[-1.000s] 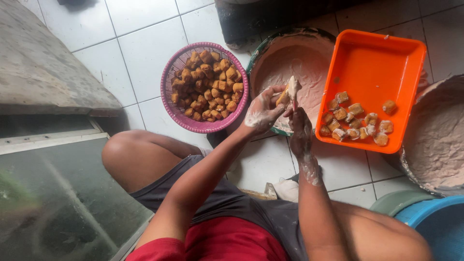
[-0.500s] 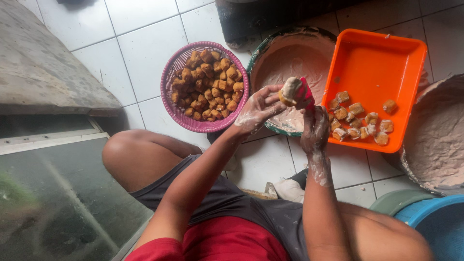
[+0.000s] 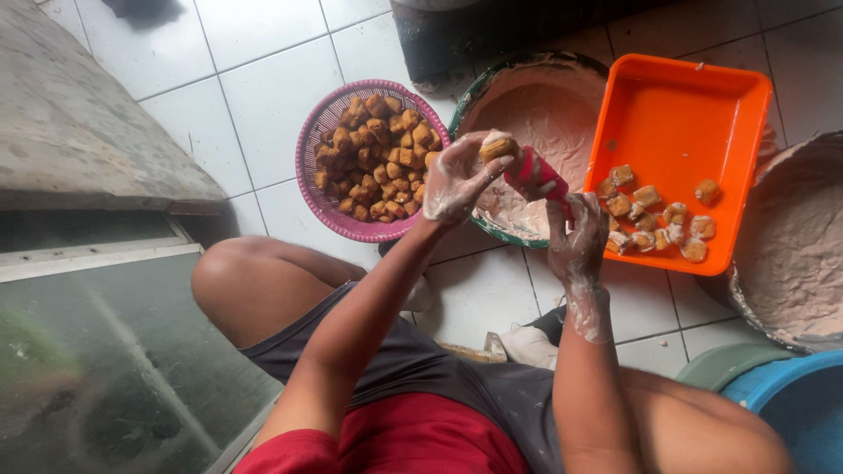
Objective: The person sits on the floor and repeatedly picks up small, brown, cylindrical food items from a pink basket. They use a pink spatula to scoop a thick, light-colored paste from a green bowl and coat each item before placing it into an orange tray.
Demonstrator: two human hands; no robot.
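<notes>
Home food-prep spot, white tiled floor [image 3: 263,70], batter basins [image 3: 544,114], basket of fried tofu [image 3: 373,145]

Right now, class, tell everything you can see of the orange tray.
The orange tray is a shallow rectangle with a raised rim, plastic by its look. It rests tilted, one end on the green-rimmed basin of pale paste. About a dozen paste-smeared brown pieces gather at its near end; the rest is bare. The right hand is close beside it.

White tiled floor [image 3: 263,61], pink basket [image 3: 309,167], green-rimmed bowl [image 3: 492,75], orange tray [image 3: 694,105], blue basin [image 3: 803,404]
</notes>
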